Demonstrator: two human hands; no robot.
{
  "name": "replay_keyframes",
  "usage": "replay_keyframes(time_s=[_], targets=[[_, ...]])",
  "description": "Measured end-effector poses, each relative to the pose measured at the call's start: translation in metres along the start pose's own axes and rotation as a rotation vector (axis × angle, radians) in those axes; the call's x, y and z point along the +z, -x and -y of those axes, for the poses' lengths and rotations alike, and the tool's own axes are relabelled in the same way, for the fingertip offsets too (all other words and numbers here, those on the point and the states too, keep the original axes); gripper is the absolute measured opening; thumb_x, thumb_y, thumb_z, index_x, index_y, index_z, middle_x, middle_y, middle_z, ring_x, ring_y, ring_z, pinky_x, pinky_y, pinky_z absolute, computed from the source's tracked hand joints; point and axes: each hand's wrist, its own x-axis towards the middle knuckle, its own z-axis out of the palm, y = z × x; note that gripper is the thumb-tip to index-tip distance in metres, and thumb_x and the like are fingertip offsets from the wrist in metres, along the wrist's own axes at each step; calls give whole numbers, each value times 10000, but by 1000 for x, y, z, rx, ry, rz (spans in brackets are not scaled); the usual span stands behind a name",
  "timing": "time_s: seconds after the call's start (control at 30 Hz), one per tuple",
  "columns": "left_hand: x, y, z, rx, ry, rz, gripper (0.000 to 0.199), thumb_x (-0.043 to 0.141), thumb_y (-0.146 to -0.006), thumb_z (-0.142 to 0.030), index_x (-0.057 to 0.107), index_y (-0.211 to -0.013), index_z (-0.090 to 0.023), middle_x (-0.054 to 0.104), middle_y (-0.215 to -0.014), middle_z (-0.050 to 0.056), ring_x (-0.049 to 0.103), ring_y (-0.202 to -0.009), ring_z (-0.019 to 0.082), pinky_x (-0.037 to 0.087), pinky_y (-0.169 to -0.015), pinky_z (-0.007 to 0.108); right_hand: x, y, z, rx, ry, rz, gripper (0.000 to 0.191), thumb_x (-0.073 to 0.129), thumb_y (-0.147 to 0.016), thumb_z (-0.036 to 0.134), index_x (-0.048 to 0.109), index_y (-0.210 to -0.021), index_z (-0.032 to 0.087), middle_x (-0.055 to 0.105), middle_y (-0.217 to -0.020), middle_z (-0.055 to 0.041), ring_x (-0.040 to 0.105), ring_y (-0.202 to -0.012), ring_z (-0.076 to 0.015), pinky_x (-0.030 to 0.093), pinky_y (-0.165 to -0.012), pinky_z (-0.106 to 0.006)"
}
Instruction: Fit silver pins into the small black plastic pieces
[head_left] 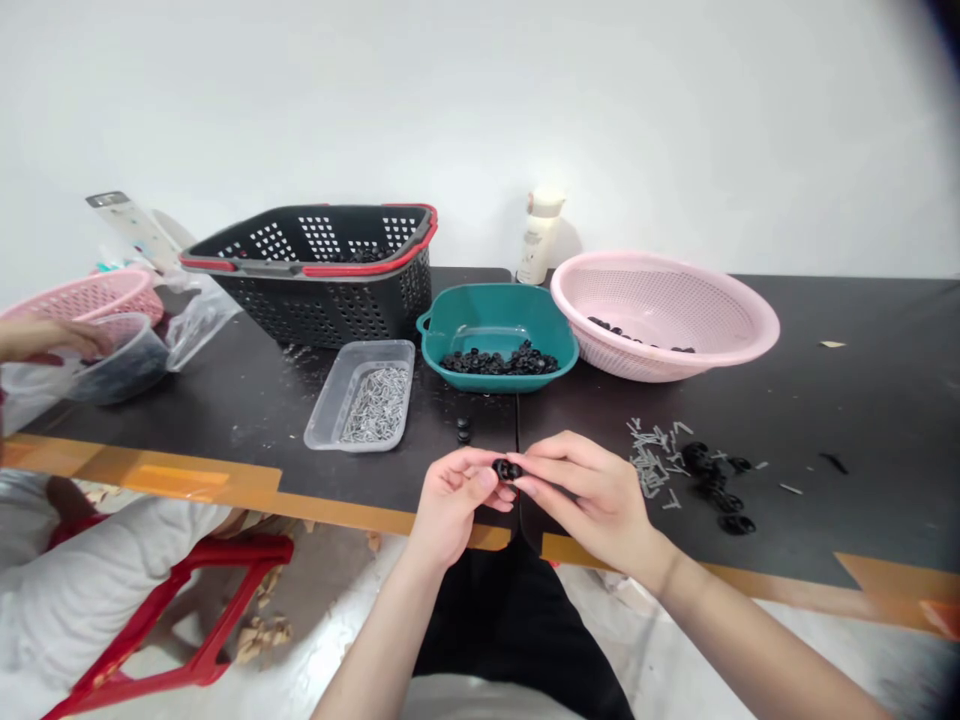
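Observation:
Between my two hands, over the table's front edge, is a small black round part (507, 469). My left hand (459, 497) pinches it from the left with thumb and fingers. From the right, the fingertips of my right hand (589, 490) close on the same part. Two small black pieces (463, 431) lie on the table just beyond my hands. To the right of my right hand are a pile of thin silver pins (654, 460) and a cluster of black parts (712, 480).
Behind stand a clear tray of metal pins (322, 425), a teal basin (495, 300), a pink colander (757, 315), a black basket (330, 310) and a white bottle (537, 240). At left, another person's hand (56, 338) reaches over a clear bowl (120, 375).

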Motion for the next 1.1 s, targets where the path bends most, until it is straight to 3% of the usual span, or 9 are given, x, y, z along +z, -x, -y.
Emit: replay_keyframes(time_s=[0.53,0.77,1.1], targets=[[-3,-2,6,61,-51,-81,315,898,-533,-354,731,-705,-151,714,-597,-1,642,-453,93,566,-486,177,6,6,-6,33,-38,39,237,613,-887,115,718,-1091,172,685,-919,-74,641,-795,-164,542,-704,-274],[-2,-1,6,80,-49,-66,334,899,-509,-393,713,-652,-155,703,-574,-12,634,-443,83,557,-477,161,8,9,-4,133,-237,24,264,659,-857,113,735,-1079,234,687,-889,-38,653,-767,-144,546,-684,-241],[-4,1,6,37,-178,14,411,810,-617,-522,706,-703,-133,677,-551,18,617,-438,112,572,-515,236,7,5,-1,102,-126,-42,139,683,-857,201,773,-959,232,689,-794,-36,645,-669,-150,557,-603,-252]])
